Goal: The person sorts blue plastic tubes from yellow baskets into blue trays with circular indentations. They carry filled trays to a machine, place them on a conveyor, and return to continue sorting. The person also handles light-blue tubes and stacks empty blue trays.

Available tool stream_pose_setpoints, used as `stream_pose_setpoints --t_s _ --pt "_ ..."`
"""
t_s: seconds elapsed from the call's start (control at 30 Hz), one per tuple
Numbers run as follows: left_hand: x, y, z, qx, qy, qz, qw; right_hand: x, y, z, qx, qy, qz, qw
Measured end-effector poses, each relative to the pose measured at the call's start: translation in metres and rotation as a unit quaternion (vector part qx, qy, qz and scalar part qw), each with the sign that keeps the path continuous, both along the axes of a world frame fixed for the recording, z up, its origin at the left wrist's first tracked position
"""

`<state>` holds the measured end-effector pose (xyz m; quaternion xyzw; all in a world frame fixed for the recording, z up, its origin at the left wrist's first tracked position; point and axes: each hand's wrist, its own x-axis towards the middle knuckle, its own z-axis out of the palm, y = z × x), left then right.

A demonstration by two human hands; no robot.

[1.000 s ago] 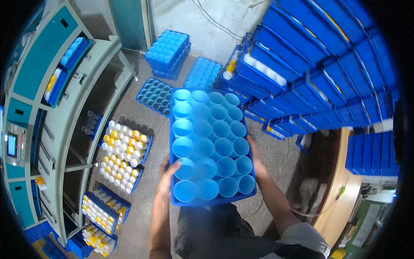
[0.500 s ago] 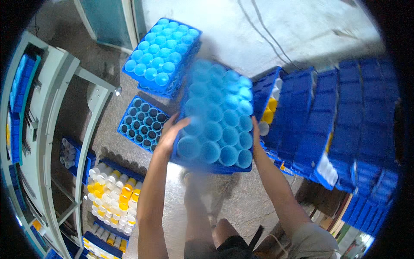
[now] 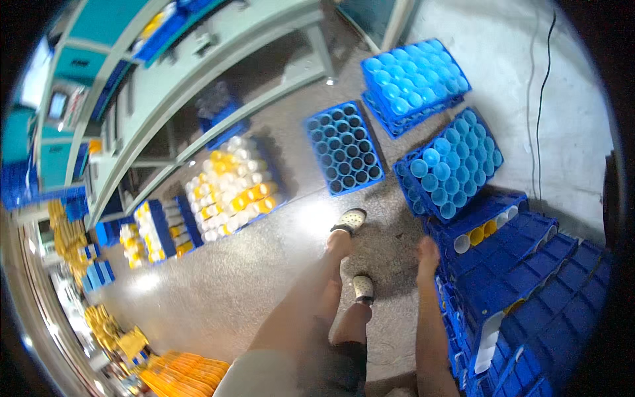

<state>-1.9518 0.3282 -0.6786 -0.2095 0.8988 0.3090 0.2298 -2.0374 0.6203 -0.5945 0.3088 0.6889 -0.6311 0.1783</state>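
My right hand hangs in the air to the left of the stacked dark blue crates, blurred, with nothing in it and its fingers loosely extended. Just beyond it, a blue crate of light blue cups rests on a similar filled crate, apart from my hand. My left hand is low in front of my body, overlapping my foot and ankle in the view. Motion smears its fingers, and I make out nothing held in it.
Another stack of crates with light blue cups stands at the wall. Beside it, a crate of dark-filled cups sits on the floor. White and yellow cups fill a crate at left, below a pale bench frame. Orange crates lie lower left.
The crate of light blue cups has left my hands and now stands by the wall. Both hands have drawn back toward me. My view has turned, showing more room at left.
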Motion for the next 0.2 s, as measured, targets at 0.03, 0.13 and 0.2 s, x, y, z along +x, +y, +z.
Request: stream_pose_setpoints --t_s 0.03,0.13,0.2 --pt "0.056 -0.017 0.002 0.029 -0.114 0.062 0.991 0.029 -0.021 0.012 -0.093 0.056 -0.009 0.994" --pt "0.217 -0.045 0.03 -0.022 -0.243 0.138 0.96 0.099 -0.05 0.086 0.0 -0.044 0.316 0.948" --pt "0.312 -0.05 0.052 -0.017 -0.249 0.27 0.93 0.142 -0.071 0.161 -0.086 -0.016 0.365 0.927"
